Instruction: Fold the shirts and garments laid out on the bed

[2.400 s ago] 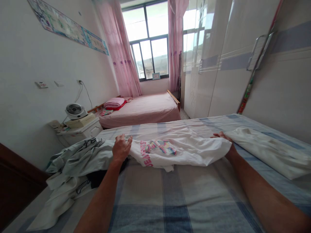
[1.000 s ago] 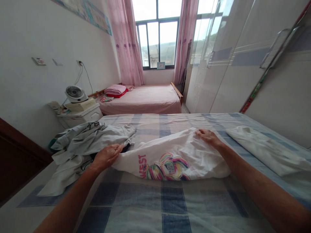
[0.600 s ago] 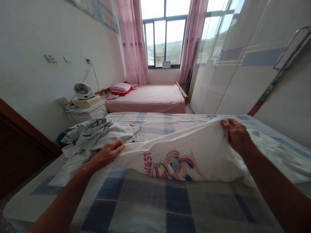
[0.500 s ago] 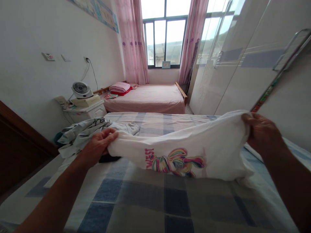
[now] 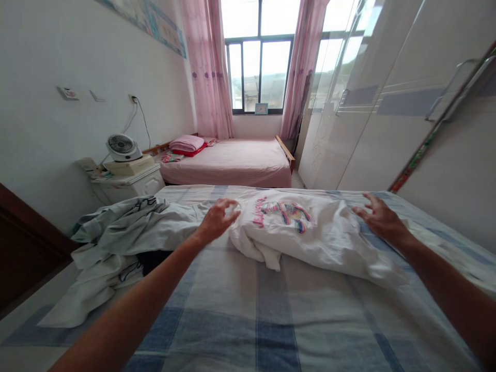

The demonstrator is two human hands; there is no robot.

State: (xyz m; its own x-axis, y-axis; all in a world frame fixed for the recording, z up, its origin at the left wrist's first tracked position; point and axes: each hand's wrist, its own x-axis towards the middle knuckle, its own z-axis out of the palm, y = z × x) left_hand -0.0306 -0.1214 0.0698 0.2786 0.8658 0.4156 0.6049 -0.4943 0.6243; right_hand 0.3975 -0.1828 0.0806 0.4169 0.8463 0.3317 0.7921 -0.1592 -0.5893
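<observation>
A white T-shirt point(image 5: 329, 240) with a colourful cartoon print and pink lettering lies rumpled on the blue-and-white checked bed point(image 5: 217, 320). At its left end hovers my left hand point(image 5: 219, 219), fingers apart and curved; whether a fingertip still touches the cloth I cannot tell. Just past the shirt's right end is my right hand point(image 5: 377, 214), its fingers spread and nothing in them. Grey clothes point(image 5: 132, 232) lie in a heap left of my left hand, with a black piece point(image 5: 153, 261) partly under them.
Beyond this bed stands a second bed point(image 5: 240, 160) with a pink sheet and folded bedding point(image 5: 187, 143). A fan point(image 5: 123, 147) sits on a white bedside cabinet point(image 5: 145, 183) at the left. Tall glossy wardrobes point(image 5: 360, 134) line the right side. More pale cloth point(image 5: 445, 253) lies at the right.
Both hands were stretching the white T-shirt in the air between them. Now it lies on the bed, released by the right hand and apparently the left, which has moved rightward.
</observation>
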